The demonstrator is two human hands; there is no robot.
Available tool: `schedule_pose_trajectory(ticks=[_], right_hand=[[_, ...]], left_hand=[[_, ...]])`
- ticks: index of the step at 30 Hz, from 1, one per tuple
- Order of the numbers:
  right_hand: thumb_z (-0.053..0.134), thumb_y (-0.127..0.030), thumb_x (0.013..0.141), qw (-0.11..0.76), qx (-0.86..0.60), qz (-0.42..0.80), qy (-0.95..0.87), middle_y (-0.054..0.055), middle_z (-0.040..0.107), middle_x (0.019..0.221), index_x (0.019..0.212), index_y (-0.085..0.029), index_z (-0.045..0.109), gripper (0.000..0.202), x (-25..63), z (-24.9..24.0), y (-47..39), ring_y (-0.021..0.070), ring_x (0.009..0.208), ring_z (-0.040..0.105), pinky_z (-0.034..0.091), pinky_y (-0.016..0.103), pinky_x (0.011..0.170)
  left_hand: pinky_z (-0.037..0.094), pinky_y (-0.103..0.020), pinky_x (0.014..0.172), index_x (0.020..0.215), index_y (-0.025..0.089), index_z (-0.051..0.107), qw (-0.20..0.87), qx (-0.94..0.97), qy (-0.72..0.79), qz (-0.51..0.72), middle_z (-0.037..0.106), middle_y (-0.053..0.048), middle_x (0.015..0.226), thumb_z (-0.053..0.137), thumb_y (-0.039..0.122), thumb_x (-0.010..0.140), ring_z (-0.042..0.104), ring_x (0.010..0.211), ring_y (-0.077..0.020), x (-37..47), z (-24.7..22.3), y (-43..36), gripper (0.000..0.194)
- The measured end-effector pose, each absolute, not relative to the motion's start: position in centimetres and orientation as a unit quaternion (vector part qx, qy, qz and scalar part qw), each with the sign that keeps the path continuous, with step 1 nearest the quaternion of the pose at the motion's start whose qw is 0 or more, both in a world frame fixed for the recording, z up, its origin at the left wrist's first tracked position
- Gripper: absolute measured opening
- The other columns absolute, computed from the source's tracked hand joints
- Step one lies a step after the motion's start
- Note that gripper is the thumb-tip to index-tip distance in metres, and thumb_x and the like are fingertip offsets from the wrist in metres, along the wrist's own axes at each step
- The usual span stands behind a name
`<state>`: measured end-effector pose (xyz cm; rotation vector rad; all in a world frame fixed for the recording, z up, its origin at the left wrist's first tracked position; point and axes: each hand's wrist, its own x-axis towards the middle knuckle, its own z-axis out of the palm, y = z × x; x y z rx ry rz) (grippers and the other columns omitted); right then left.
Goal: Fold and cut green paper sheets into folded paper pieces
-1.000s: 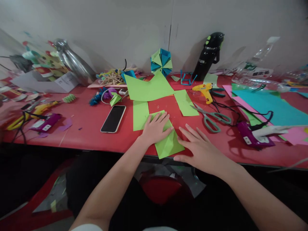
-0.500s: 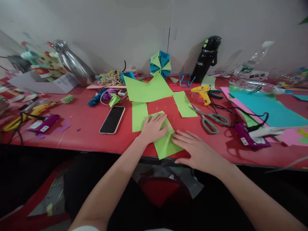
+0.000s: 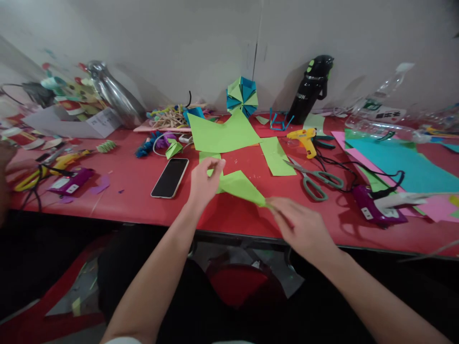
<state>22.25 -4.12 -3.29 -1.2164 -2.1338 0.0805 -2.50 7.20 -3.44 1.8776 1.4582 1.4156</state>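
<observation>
The right hand [image 3: 301,227] is gripping a corner of the green paper [image 3: 242,185], which is slanting over the worktop [image 3: 222,217] near the middle of its front edge. The left hand [image 3: 203,184] is curling its fingers inward beside the paper's left end; whether they are pinching it, one cannot tell. Just left of that hand, the phone [image 3: 170,177] is lying face up. Farther back, a large green sheet [image 3: 224,136] is lying, and a green strip [image 3: 278,158] is resting at its right. The scissors [image 3: 311,170] are pointing at that strip. Along the back edge, a paper ball [image 3: 242,96] is standing near the wall.
</observation>
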Motion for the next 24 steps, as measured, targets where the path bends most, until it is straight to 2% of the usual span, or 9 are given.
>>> schedule_pose_trajectory(ticks=[2, 4, 6, 7, 10, 13, 17, 20, 24], right_hand=[[0.057, -0.022, 0.098, 0.418, -0.517, 0.048, -0.746, 0.008, 0.078, 0.102, 0.107, -0.019, 0.071, 0.017, 23.8, -2.3, -3.0, 0.021, 0.091, 0.074, 0.059, 0.034, 0.083], [0.063, -0.031, 0.095, 0.465, -0.57, 0.093, -0.671, 0.006, 0.077, 0.09, 0.096, -0.02, 0.072, 0.014, 25.2, -1.5, -1.9, 0.0197, 0.079, 0.073, 0.059, 0.032, 0.074], [0.066, -0.034, 0.093, 0.528, -0.582, 0.194, -0.587, 0.005, 0.077, 0.093, 0.098, -0.023, 0.073, 0.014, 26.1, -1.2, -0.7, 0.0193, 0.081, 0.073, 0.06, 0.032, 0.073], [0.066, -0.035, 0.092, 0.566, -0.562, 0.263, -0.542, 0.004, 0.077, 0.098, 0.105, -0.025, 0.072, 0.018, 26.4, -1.2, -0.1, 0.0192, 0.081, 0.073, 0.061, 0.032, 0.071], [0.073, -0.036, 0.086, 0.589, -0.503, 0.424, -0.469, 0.004, 0.076, 0.11, 0.107, -0.026, 0.071, 0.024, 26.4, -1.8, 1.3, 0.0211, 0.09, 0.073, 0.062, 0.033, 0.067], [0.077, -0.036, 0.08, 0.568, -0.484, 0.477, -0.464, 0.005, 0.077, 0.108, 0.103, -0.024, 0.074, 0.026, 25.7, -2.3, 2.5, 0.0219, 0.091, 0.073, 0.063, 0.035, 0.071], [0.081, -0.039, 0.076, 0.583, -0.488, 0.483, -0.434, 0.004, 0.078, 0.1, 0.094, -0.024, 0.074, 0.025, 24.5, -2.2, 3.4, 0.0205, 0.086, 0.073, 0.063, 0.034, 0.072], [0.084, -0.042, 0.074, 0.58, -0.471, 0.529, -0.403, 0.003, 0.077, 0.11, 0.1, -0.026, 0.074, 0.032, 23.7, -2.3, 3.7, 0.0189, 0.09, 0.073, 0.062, 0.031, 0.071], [0.089, -0.035, 0.067, 0.582, -0.469, 0.532, -0.398, 0.004, 0.078, 0.109, 0.099, -0.024, 0.076, 0.036, 22.9, -3.0, 3.7, 0.0209, 0.095, 0.073, 0.062, 0.038, 0.085]], left_hand=[[0.056, -0.033, 0.084, 0.099, 0.019, 0.071, 0.209, 0.643, 0.494, 0.547, 0.076, -0.008, 0.1, 0.059, 0.042, 0.097, 0.072, 0.091, -0.0186, -3.4, -2.7, 7.0, 0.025], [0.057, -0.034, 0.089, 0.118, 0.022, 0.066, 0.242, 0.606, 0.467, 0.597, 0.074, -0.009, 0.111, 0.068, 0.042, 0.091, 0.072, 0.097, -0.0195, -3.9, -2.4, 6.8, 0.034], [0.056, -0.037, 0.096, 0.133, 0.025, 0.057, 0.298, 0.578, 0.442, 0.618, 0.07, -0.01, 0.126, 0.08, 0.042, 0.08, 0.069, 0.112, -0.0225, -4.2, -2.3, 6.3, 0.06], [0.056, -0.038, 0.099, 0.137, 0.026, 0.054, 0.335, 0.568, 0.435, 0.614, 0.066, -0.012, 0.134, 0.084, 0.042, 0.076, 0.066, 0.12, -0.0246, -4.3, -2.3, 6.0, 0.07], [0.057, -0.042, 0.1, 0.136, 0.023, 0.055, 0.463, 0.531, 0.439, 0.557, 0.058, -0.016, 0.145, 0.08, 0.05, 0.078, 0.059, 0.131, -0.0303, -4.0, -1.9, 5.0, 0.069], [0.064, -0.043, 0.087, 0.129, 0.018, 0.062, 0.548, 0.509, 0.45, 0.489, 0.068, -0.017, 0.131, 0.078, 0.049, 0.08, 0.068, 0.117, -0.0321, -3.6, -1.2, 4.3, 0.06], [0.066, -0.038, 0.077, 0.109, 0.015, 0.073, 0.52, 0.524, 0.471, 0.483, 0.079, -0.011, 0.101, 0.087, 0.035, 0.071, 0.077, 0.089, -0.0262, -3.3, -1.3, 4.1, 0.045], [0.067, -0.037, 0.072, 0.104, 0.016, 0.074, 0.491, 0.516, 0.478, 0.514, 0.08, -0.009, 0.096, 0.086, 0.035, 0.072, 0.077, 0.085, -0.0253, -3.2, -1.9, 4.1, 0.038], [0.067, -0.035, 0.069, 0.107, 0.016, 0.071, 0.491, 0.524, 0.473, 0.511, 0.08, -0.008, 0.094, 0.084, 0.035, 0.074, 0.077, 0.082, -0.0244, -2.9, -2.2, 4.1, 0.04]])
